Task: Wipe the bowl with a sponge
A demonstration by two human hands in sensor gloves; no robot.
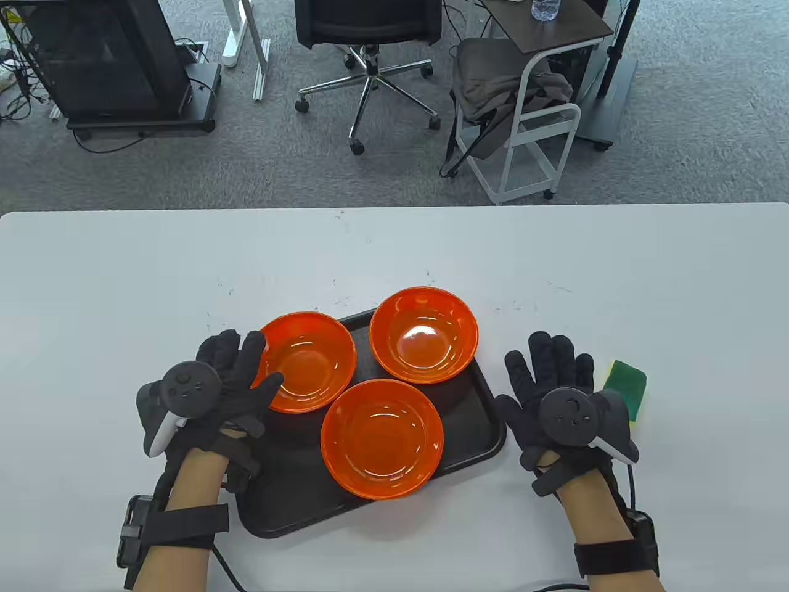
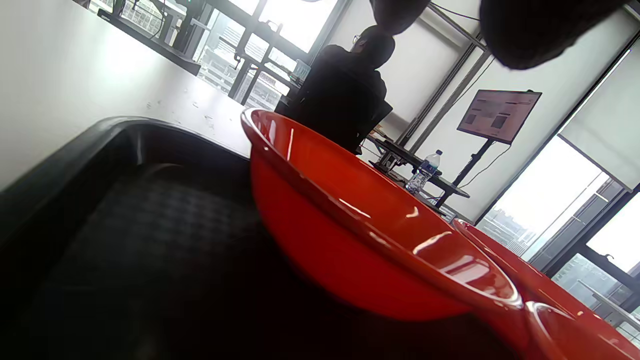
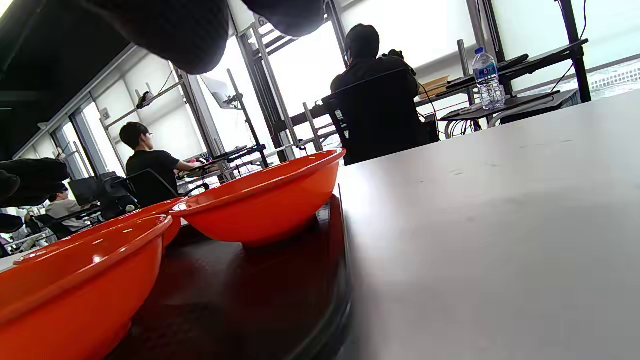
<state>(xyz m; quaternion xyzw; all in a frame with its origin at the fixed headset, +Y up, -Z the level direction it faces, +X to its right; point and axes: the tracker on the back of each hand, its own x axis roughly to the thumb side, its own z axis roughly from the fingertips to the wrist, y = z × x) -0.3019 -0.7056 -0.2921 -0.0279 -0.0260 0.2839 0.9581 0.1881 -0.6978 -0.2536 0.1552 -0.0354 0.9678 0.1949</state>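
While both hands lie spread — three orange bowls [image 1: 382, 438] on one tray [image 1: 474, 431], one sponge [image 1: 625, 385] beside.

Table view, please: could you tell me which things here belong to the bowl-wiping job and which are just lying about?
For the job:
- sponge, on the table beside the right hand
- three orange bowls on the black tray
- left hand, touching the left bowl

Just about:
- office chair
- white cart
- water bottle
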